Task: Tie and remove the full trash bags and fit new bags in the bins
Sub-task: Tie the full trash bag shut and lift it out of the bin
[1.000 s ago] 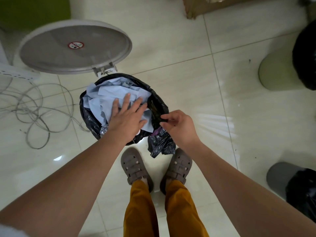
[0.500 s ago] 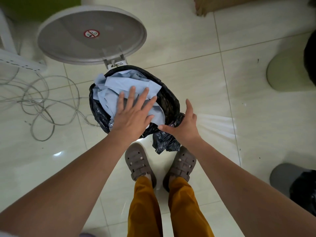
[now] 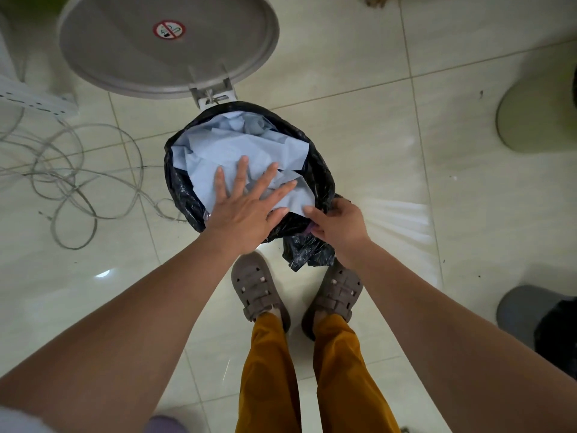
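A black trash bag [image 3: 321, 179] lines a small bin just in front of my feet, stuffed to the top with crumpled light blue paper [image 3: 237, 145]. The bin's grey round lid [image 3: 168, 42] stands swung open behind it. My left hand [image 3: 246, 207] lies flat with spread fingers on the paper, pressing it down. At the bag's near right rim my right hand [image 3: 337, 223] pinches the black plastic, with a loose flap of bag [image 3: 309, 251] hanging below it.
Tangled grey cables [image 3: 71, 189] lie on the tile floor to the left, below a white power strip [image 3: 34, 98]. A pale green bin [image 3: 534, 120] stands at the right edge. A grey bin [image 3: 527, 310] with a black bag sits at lower right.
My right hand went from open beside the bag to gripping its near right rim. The left hand stays pressed on the paper. The view has shifted closer.
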`<state>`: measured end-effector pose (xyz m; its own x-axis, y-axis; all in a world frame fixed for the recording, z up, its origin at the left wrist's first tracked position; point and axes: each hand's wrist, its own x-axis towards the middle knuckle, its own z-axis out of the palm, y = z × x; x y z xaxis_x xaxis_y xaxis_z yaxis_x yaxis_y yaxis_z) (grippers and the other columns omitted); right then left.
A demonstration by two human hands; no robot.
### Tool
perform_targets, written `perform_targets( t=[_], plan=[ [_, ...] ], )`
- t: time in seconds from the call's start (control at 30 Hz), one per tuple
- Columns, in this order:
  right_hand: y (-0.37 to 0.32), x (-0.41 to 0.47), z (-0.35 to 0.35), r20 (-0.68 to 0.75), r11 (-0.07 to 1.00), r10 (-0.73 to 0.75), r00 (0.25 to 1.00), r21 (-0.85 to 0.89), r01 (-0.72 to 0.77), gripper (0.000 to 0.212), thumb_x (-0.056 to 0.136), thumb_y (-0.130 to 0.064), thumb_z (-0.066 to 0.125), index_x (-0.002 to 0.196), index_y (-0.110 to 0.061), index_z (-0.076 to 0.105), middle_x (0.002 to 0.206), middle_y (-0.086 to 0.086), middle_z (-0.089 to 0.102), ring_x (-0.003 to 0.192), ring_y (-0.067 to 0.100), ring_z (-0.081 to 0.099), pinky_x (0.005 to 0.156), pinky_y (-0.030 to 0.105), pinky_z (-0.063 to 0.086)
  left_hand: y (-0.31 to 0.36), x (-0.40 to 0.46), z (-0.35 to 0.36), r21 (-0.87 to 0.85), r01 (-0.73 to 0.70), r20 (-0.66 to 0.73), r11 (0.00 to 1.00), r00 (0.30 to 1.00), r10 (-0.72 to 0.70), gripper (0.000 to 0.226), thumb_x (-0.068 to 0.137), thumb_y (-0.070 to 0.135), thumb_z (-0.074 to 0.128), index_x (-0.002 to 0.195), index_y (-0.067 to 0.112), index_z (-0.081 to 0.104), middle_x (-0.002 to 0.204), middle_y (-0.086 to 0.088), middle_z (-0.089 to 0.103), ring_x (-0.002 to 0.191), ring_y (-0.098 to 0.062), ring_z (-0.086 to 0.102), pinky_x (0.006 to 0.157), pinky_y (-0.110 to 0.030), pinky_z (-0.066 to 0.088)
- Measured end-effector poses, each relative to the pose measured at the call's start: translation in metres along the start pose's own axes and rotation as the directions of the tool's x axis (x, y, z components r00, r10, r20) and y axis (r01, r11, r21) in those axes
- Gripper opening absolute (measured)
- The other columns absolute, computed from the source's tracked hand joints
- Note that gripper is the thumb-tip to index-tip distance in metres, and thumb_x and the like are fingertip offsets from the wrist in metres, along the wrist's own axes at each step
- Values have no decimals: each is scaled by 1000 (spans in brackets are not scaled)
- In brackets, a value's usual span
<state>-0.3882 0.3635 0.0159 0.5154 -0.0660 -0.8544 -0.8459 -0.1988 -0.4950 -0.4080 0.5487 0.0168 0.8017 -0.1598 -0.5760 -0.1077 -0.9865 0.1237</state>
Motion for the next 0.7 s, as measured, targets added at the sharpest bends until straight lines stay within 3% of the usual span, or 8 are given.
perform_targets(
  t=[0.1,0.2,0.33,0.43,0.53,0.6,0.63,0.7],
  plan=[
    [-2,-14,4,20,994,-20,1000,107,18,28,82,-8,76,76,-4,49,62,6,47,52,17,67,60,28,59,-2,2,-6,-14,-14,77,1000,997,15,56,88,62,-5,141,55,-22,158,12,-24,142,-37,-27,112,-64,-13],
    [-5,-27,10,25,984,-64,998,170,59,26,83,-5,73,82,-6,48,56,2,44,50,16,65,61,30,59,-2,4,-11,-30,-19,146,999,989,23,55,91,64,2,142,56,-16,158,13,-23,142,-35,-29,111,-64,-13],
    [-15,-42,22,6,956,-156,988,254,149,21,86,-6,71,95,5,55,56,1,46,53,14,65,59,29,58,-6,5,-15,-122,-31,187,992,981,54,53,95,65,15,144,58,-5,159,15,-18,143,-32,-29,111,-61,-18],
    [-26,-47,32,-38,938,-232,972,257,234,13,88,-10,70,82,-11,58,54,-8,48,57,11,64,60,28,58,-14,1,-24,-198,-76,183,977,977,113,51,99,56,20,146,56,1,161,15,-10,146,-29,-23,114,-58,-14],
    [-37,-52,41,-88,937,-250,964,228,264,15,89,-17,70,80,-17,58,58,-7,55,66,18,65,62,34,60,-24,-14,-42,-309,-185,-41,933,983,181,51,100,42,25,151,36,22,162,5,14,148,-29,11,118,-54,13],
    [-45,-52,46,-133,947,-249,959,172,270,17,87,-26,72,86,-20,56,68,1,56,72,28,64,67,43,61,-35,-28,-50,-319,-256,-301,913,940,159,43,101,24,42,143,15,45,150,-9,39,129,-33,46,105,-49,40],
    [-49,-50,48,-168,955,-252,953,114,272,22,85,-31,73,91,-22,54,71,1,55,71,29,62,68,44,60,-42,-34,-49,-280,-249,-419,927,901,115,39,100,19,47,137,9,51,142,-14,46,117,-34,54,97,-47,46],
    [-57,-43,51,-236,964,-257,937,8,267,41,80,-40,76,105,-25,46,75,-3,53,68,17,60,66,36,58,-57,-42,-44,-266,-105,-545,958,836,-60,36,99,19,45,132,7,52,131,-20,49,109,-35,53,90,-47,45]
  ],
)
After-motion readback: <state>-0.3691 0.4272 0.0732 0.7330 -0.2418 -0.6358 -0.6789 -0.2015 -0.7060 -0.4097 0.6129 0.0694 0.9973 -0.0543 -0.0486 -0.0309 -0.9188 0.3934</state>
